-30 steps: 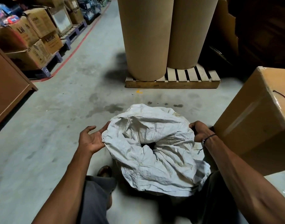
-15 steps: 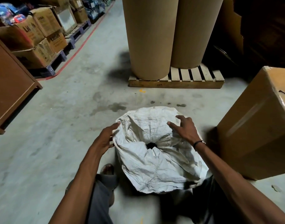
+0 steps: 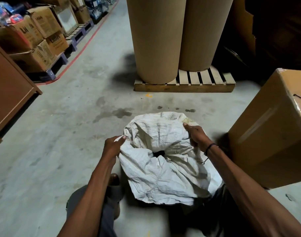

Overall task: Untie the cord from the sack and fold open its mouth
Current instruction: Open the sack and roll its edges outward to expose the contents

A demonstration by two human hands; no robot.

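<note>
A crumpled white woven sack (image 3: 161, 175) stands on the concrete floor between my legs. Its top fabric is rolled outward around a small dark opening (image 3: 159, 153) at the middle. My left hand (image 3: 114, 145) pinches the sack's left edge between thumb and fingers. My right hand (image 3: 196, 136) grips the fabric at the upper right edge, with a dark band on the wrist. No cord shows on the sack.
A large cardboard box (image 3: 274, 127) stands close on the right. Two tall brown paper rolls (image 3: 170, 35) sit on a wooden pallet (image 3: 184, 84) ahead. A brown cabinet (image 3: 7, 93) and stacked cartons (image 3: 38, 35) on pallets line the left behind a red floor line.
My left hand went from an open palm at the sack's side to a pinch on its edge. My right hand moved across the top and closed on the upper right fabric.
</note>
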